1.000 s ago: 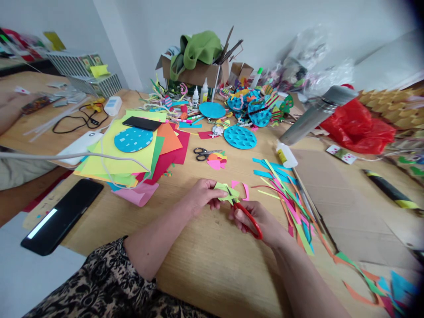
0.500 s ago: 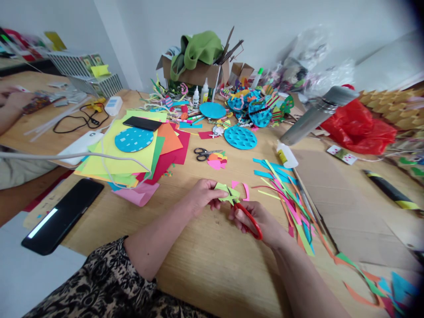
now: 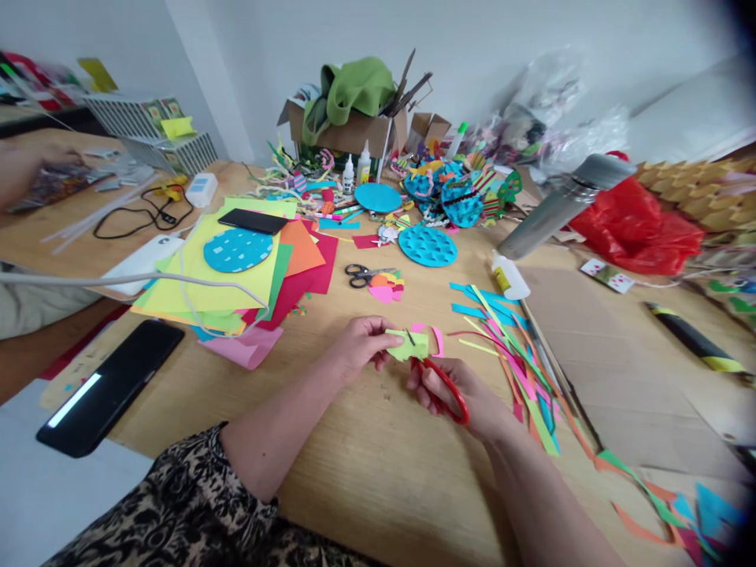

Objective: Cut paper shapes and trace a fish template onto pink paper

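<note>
- Pinching green paper (image 3: 402, 350) by its left edge with the left hand (image 3: 361, 346), thumb uppermost.
- Gripping red scissors (image 3: 462, 408) by the handles with the right hand (image 3: 471, 387), fingers curled, blade tip showing against the paper.
- Holding both above the table (image 3: 366, 472), just beside a pink scrap (image 3: 438, 341).
- Flanked by a paper stack (image 3: 168, 298), well apart at left, and strips (image 3: 531, 378) near the right wrist, with wood running between.
</note>
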`<state>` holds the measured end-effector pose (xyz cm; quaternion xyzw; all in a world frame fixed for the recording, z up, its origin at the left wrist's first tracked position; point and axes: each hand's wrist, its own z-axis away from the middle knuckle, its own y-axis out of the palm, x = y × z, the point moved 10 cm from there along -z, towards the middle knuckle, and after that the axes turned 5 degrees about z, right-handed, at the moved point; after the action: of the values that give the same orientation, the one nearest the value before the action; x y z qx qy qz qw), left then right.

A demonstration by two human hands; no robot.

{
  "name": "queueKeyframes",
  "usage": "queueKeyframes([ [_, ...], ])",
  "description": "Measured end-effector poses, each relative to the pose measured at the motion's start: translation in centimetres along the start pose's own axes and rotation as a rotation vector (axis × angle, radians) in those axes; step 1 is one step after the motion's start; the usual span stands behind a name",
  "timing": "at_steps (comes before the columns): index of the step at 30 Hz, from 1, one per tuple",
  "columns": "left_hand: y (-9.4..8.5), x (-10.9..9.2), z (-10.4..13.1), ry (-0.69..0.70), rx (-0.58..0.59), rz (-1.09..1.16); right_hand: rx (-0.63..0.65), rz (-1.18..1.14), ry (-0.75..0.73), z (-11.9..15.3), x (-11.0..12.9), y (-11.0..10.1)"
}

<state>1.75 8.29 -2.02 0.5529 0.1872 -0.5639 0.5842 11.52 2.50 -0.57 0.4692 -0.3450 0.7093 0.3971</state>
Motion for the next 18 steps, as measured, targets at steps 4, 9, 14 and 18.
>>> queueKeyframes([
  [4,0.22,0.11,-0.01,-0.011,0.029,0.014,-0.006,-0.042,0.007,0.02,-0.39,-0.10],
  [9,0.16,0.43,0.05,-0.064,0.029,0.077,0.012,-0.086,0.024,0.19,-0.42,0.10],
  [14,0.37,0.49,0.16,-0.072,0.052,0.077,0.025,-0.103,0.035,0.24,-0.34,0.37],
  [18,0.84,0.38,0.22,-0.047,0.094,0.014,0.009,-0.124,0.026,0.15,-0.19,0.28],
])
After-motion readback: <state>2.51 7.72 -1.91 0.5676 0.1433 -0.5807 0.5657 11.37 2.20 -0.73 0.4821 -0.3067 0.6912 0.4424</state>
